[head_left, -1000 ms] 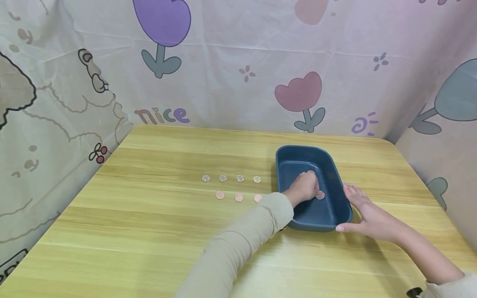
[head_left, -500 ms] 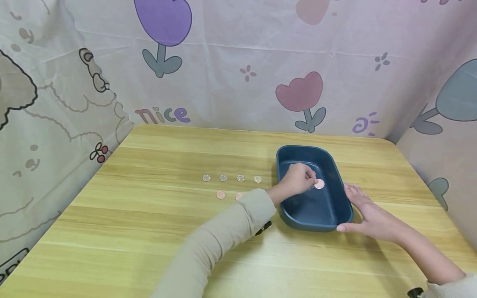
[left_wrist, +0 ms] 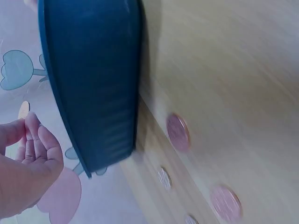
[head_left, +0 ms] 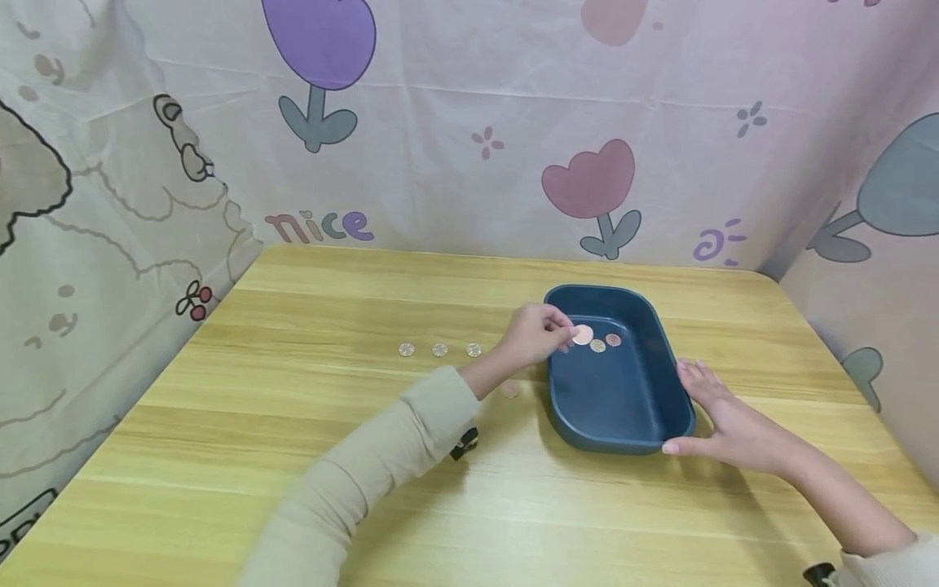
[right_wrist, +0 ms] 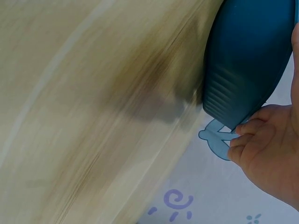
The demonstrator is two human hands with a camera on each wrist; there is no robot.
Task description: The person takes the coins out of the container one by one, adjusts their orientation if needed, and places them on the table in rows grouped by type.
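Coin [head_left: 583, 335] in pinch of left hand [head_left: 535, 334] — spread right hand [head_left: 726, 425] against tray [head_left: 605, 399] — "nice" [head_left: 319, 227] on backdrop [head_left: 447, 191]

Pale cloth backdrop [head_left: 433, 187], printed purple tulip [head_left: 319, 45], pink tulip [head_left: 589, 186], "nice" lettering [head_left: 326, 227]; yellowish wood-grain table [head_left: 191, 440] below.

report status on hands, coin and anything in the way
Left hand pinching coin above blue box. Right hand against box's near right corner. Two more coins lie inside. Nothing seen blocking.
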